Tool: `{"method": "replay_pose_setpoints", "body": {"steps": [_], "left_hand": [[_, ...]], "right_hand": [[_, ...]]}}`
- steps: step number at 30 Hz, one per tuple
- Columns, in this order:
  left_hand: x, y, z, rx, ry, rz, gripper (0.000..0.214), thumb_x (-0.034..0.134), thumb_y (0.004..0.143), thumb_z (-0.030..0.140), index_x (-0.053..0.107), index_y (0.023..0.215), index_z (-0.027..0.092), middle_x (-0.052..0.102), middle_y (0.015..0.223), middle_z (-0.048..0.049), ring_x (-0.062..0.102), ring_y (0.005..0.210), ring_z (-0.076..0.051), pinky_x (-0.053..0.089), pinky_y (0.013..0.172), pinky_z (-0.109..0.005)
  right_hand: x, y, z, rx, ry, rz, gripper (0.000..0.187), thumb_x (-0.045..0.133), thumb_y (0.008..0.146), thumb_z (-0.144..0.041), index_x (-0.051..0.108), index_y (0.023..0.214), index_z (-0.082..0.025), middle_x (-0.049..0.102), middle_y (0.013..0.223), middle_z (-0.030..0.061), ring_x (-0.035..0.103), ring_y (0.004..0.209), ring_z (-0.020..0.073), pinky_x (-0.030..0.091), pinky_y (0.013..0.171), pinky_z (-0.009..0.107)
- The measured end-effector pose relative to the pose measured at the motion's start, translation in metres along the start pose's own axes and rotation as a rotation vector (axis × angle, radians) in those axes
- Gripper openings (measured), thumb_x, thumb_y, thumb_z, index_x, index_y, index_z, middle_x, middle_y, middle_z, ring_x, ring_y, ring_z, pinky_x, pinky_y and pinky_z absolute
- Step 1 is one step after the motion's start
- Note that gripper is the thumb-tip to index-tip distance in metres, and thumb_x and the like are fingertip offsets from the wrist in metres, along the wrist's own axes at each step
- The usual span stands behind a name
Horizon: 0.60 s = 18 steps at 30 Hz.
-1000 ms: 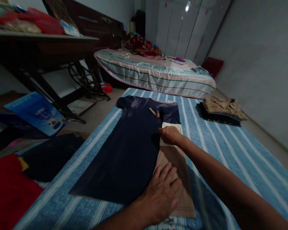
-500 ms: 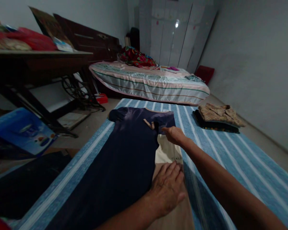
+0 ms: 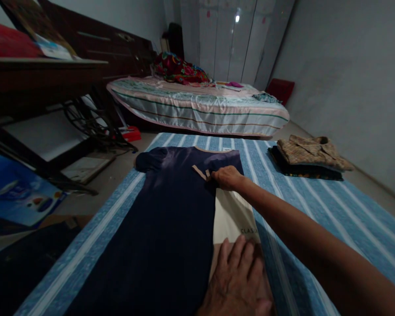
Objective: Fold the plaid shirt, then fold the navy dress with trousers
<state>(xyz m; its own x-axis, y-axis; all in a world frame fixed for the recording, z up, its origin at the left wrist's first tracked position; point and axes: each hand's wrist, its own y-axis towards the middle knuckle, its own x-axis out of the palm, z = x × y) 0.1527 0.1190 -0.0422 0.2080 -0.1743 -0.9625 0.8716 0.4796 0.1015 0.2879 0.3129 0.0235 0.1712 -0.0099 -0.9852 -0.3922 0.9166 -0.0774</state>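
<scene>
A dark navy garment [image 3: 164, 219] lies spread on a blue striped sheet [image 3: 303, 197], short sleeve at the far left. Its right side is folded over, showing a beige lining [image 3: 230, 219] with a printed label. My left hand [image 3: 238, 283] lies flat and open on the lining near the bottom edge, fingers stretched forward. My right hand [image 3: 226, 177] reaches far out and its fingers are closed on the garment's folded edge near the neckline, beside a small beige tie [image 3: 200, 172].
A stack of folded clothes [image 3: 311, 156] sits on the sheet at the far right. Beyond lies a bed [image 3: 197, 103] with a colourful bundle [image 3: 177, 70]. A dark table [image 3: 42, 74] and blue box [image 3: 16, 191] stand at the left; wardrobes at the back.
My right hand moved farther up the folded edge toward the neckline. My left hand slid back toward me on the lining. The view shifted forward.
</scene>
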Motion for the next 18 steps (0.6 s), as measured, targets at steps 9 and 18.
{"method": "replay_pose_setpoints", "body": {"steps": [9,18], "left_hand": [[0.008,0.004,-0.009,0.066,0.237,0.158,0.065,0.035,0.083,0.067,0.051,0.126,0.021,0.047,0.137,-0.0110,0.040,0.124,-0.032,0.031,0.099,-0.048],[0.019,0.002,-0.014,0.078,0.446,0.340,0.028,0.044,0.090,0.035,0.056,0.115,0.030,0.054,0.131,-0.0004,0.047,0.118,-0.024,0.031,0.099,-0.040]], "right_hand": [[0.008,-0.050,-0.002,0.152,0.115,0.201,0.029,0.033,0.092,-0.019,0.054,0.112,-0.018,0.064,0.100,0.0099,0.060,0.092,0.0210,0.043,0.077,0.029],[0.076,-0.070,0.015,0.181,0.323,0.420,0.036,0.033,0.095,-0.027,0.050,0.124,-0.014,0.053,0.126,0.0105,0.050,0.113,0.0176,0.037,0.096,0.028]]}}
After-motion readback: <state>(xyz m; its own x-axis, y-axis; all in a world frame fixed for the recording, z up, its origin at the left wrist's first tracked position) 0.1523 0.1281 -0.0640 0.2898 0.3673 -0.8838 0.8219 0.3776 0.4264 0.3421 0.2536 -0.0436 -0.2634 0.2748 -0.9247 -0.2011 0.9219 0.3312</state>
